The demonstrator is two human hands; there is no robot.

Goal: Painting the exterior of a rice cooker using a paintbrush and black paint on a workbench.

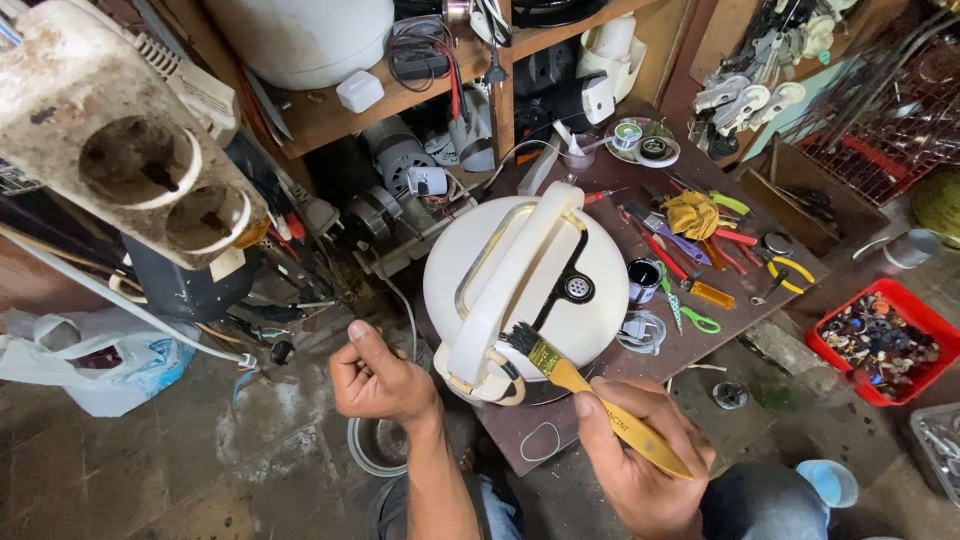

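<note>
The fingers of the right hand are clamped around the yellow handle of a paintbrush, whose long axis runs from the lower right up to the upper left, so the dark bristles lie ahead of the fingers and touch the near end of the carry handle on a cream rice cooker. The left hand is curled into a loose fist, fingers together and holding nothing that shows, just beside the cooker's left edge. The right hand is the nearer one to the brushed spot. The cooker sits on a dark brown surface, lid up, its handle arching away toward the shelves. To its right lie pliers and screwdrivers, and farther right a red tray of small parts rests on the floor.
</note>
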